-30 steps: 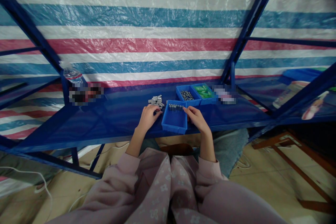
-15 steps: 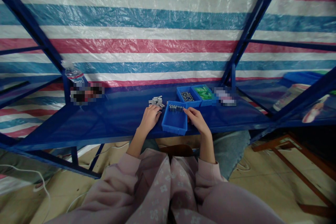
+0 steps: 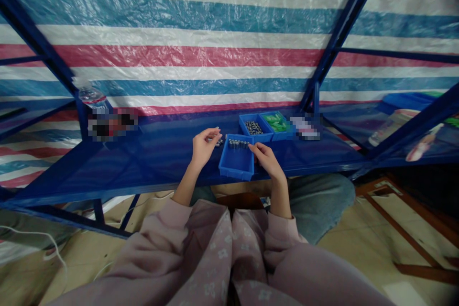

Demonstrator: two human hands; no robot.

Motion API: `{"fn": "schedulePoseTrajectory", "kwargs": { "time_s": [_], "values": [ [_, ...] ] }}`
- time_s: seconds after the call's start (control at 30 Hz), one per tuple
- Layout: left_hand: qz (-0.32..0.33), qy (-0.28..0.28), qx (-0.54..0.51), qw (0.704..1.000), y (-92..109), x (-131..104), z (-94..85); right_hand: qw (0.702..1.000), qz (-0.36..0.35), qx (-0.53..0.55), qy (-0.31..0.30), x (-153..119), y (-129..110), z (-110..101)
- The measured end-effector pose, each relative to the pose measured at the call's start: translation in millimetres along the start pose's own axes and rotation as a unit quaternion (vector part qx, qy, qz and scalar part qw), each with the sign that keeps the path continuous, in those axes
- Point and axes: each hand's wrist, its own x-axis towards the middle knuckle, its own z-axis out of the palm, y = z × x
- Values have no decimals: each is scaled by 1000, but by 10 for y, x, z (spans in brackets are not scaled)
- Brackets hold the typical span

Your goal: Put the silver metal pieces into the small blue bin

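A blue tray [image 3: 236,161] stands near the table's front edge, with a row of small metal cylinders [image 3: 238,144] along its far side. My right hand [image 3: 264,157] grips the tray's right rim near the far corner. Just left of the tray, my left hand [image 3: 205,146] is raised with thumb and fingertips pinched together; a small shiny piece seems to be between them, too small to make out. Loose metal cylinders [image 3: 219,141] lie on the table, mostly hidden behind the left hand.
Behind the tray are a blue bin of small metal parts [image 3: 254,127] and a bin of green pieces [image 3: 277,122]. A plastic bottle [image 3: 93,99] stands at the left. Blue frame posts rise on both sides of the table [image 3: 161,153].
My left hand has lifted off the loose cylinders, its fingers now pinched. My right hand stays at the tray's rim. The whole view has shifted slightly.
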Motion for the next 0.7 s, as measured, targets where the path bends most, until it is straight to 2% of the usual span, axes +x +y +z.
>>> {"fn": "schedulePoseTrajectory", "kwargs": {
  "time_s": [0.1,0.17,0.27,0.33,0.5,0.7],
  "values": [
    [27,-43,-39,998,221,78,120,1000,-6,4,2,4,10,0],
    [61,-111,-12,992,318,123,213,1000,-7,3,-1,8,14,-2],
    [113,-247,57,961,333,186,341,1000,-8,-2,-4,13,19,-11],
    [141,-303,111,936,288,223,400,1000,-12,-5,-4,15,24,-17],
    [190,-312,237,900,252,265,439,1000,-25,-2,-4,14,36,-28],
    [216,-318,307,871,302,252,434,1000,-27,3,-6,16,28,-19]
  ]
}}
